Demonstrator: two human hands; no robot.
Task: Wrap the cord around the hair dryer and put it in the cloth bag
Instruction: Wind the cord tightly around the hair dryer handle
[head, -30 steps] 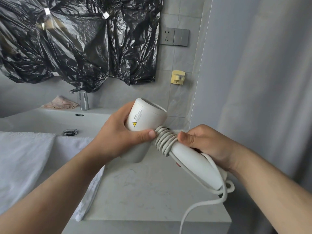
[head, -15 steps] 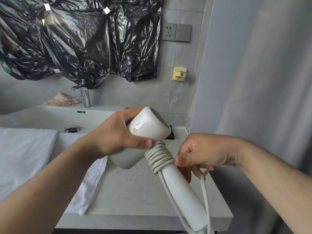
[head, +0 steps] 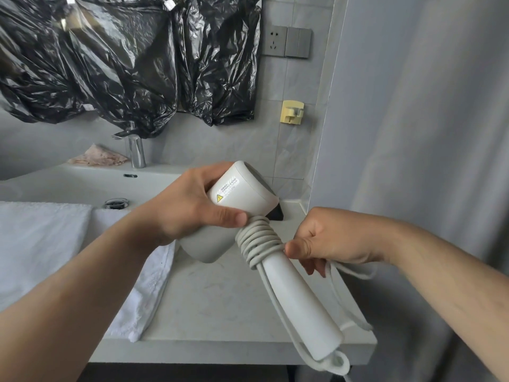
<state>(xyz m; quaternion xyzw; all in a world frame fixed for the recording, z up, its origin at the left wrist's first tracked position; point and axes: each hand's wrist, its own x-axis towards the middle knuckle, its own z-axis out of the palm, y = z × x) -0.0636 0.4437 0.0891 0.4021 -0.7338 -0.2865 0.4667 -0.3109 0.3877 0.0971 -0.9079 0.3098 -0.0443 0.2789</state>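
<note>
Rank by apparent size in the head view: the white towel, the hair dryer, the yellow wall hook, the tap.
1. white towel
2. hair dryer, though nearness to the camera inflates it
3. tap
4. yellow wall hook, close to the tap, so that order is unsure

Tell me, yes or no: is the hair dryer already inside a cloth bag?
No. The hair dryer is held above the counter by the left hand while the right hand winds its cord.

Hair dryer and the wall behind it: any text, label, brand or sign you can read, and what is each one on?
Sticker on the hair dryer barrel, held by the left hand: a yellow warning triangle; the printed lines beside it are too small to read.
Wall socket: no lettering visible.
Yellow hook: no lettering visible.
No brand name or number can be read anywhere.
</note>
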